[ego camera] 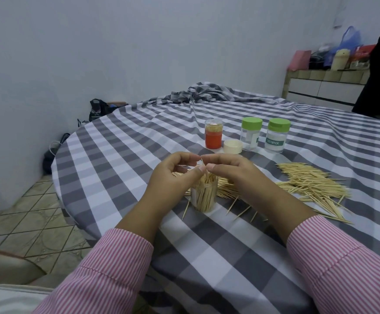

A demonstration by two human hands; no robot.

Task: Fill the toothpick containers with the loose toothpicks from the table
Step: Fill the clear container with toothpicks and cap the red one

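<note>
A clear open container (203, 197) stands upright on the checked tablecloth, packed with toothpicks that stick out of its top. My left hand (173, 177) and my right hand (234, 172) meet just above it, and both pinch the tips of a small bunch of toothpicks (203, 165) that stands in the container. A big heap of loose toothpicks (311, 182) lies to the right. Single toothpicks (241, 211) lie scattered in front of the container.
Behind my hands stand an orange-labelled container (213, 137) full of toothpicks, a cream lid (232, 146) and two green-capped jars (251, 135) (277, 135). A person in black (379, 87) is at the table's far right. The round table's edge (71, 200) drops to tiled floor on the left.
</note>
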